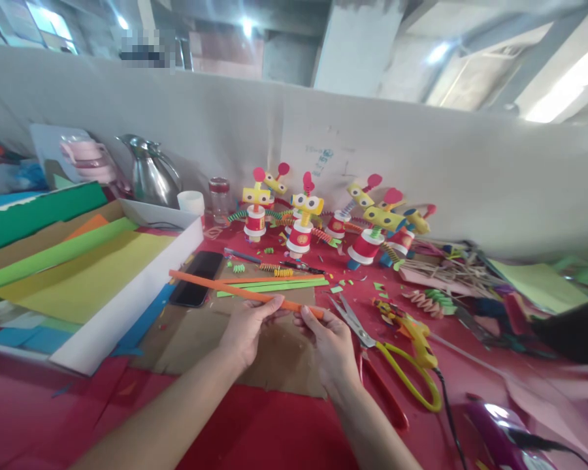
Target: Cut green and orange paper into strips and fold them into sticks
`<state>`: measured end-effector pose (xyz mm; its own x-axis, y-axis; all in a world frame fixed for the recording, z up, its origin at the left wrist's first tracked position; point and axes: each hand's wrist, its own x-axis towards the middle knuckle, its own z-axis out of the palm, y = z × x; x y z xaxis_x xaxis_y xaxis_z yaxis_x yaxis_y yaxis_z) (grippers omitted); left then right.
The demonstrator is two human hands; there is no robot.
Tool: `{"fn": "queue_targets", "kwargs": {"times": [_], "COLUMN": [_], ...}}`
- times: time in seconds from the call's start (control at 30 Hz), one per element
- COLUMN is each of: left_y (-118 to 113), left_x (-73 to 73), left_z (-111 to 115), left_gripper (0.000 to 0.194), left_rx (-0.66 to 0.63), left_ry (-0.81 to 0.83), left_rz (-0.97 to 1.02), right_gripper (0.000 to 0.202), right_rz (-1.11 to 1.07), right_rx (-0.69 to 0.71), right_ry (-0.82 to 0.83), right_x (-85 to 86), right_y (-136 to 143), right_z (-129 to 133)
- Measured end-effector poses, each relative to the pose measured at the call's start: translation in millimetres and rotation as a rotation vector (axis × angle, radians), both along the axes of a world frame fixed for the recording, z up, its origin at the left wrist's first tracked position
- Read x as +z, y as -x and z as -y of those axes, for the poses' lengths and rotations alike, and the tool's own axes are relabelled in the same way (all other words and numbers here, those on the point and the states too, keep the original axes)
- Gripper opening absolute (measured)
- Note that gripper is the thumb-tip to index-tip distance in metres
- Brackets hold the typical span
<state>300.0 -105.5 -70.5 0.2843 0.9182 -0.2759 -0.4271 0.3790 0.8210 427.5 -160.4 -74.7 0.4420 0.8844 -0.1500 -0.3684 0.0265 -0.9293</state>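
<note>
An orange paper strip (pixel 210 282) stretches from upper left to lower right above a brown cardboard sheet (pixel 191 346). My left hand (pixel 247 329) pinches it near the middle. At its right end, the thumb and fingers of my right hand (pixel 330 339) grip it. Just beyond the hands, green paper strips (pixel 274 286) and another thin orange strip lie on the cardboard. A black phone (pixel 196 277) rests under the held strip's left part. Scissors with yellow handles (pixel 406 372) lie close to the right hand, beside a red-handled tool (pixel 385 395).
Several paper-cup robot figures (pixel 301 236) stand at the back. A white box (pixel 127 320) with coloured paper is on the left, near a steel jug (pixel 151 173) and a white cup (pixel 191 202). On the right are a yellow glue gun (pixel 421 343) with its cord and wooden sticks (pixel 451 271).
</note>
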Motion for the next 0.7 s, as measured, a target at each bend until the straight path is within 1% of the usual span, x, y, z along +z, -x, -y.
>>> {"fn": "queue_targets", "kwargs": {"times": [0.17,0.3,0.4,0.5,0.57,0.7], "left_y": [0.8,1.3,2.0,2.7,3.0,3.0], "left_x": [1.7,4.2,5.2,7.3,9.4,12.6], "left_z": [-0.4,-2.2,-4.6,-4.9,-3.5,-0.4], "left_gripper": [0.027,0.024,0.025,0.028,0.03,0.032], "left_rx": [0.007,0.022,0.041,0.06,0.048,-0.022], "left_ry": [0.001,-0.003,-0.014,-0.02,-0.015,0.005], "left_rz": [-0.009,-0.007,-0.005,-0.002,-0.001,-0.034], "right_gripper": [0.032,0.028,0.029,0.032,0.033,0.033], "right_rz": [-0.059,-0.138,-0.174,-0.136,-0.123,-0.127], "right_rx": [0.007,0.053,0.077,0.075,0.076,0.108], "right_ry": [-0.039,-0.072,-0.041,-0.025,-0.045,-0.052], "right_x": [-1.2,0.2,1.6,2.0,1.7,0.9], "right_y": [0.6,2.8,3.1,1.8,0.8,0.1], "right_z": [-1.8,-0.8,-0.7,-1.6,-2.2,-2.4]}}
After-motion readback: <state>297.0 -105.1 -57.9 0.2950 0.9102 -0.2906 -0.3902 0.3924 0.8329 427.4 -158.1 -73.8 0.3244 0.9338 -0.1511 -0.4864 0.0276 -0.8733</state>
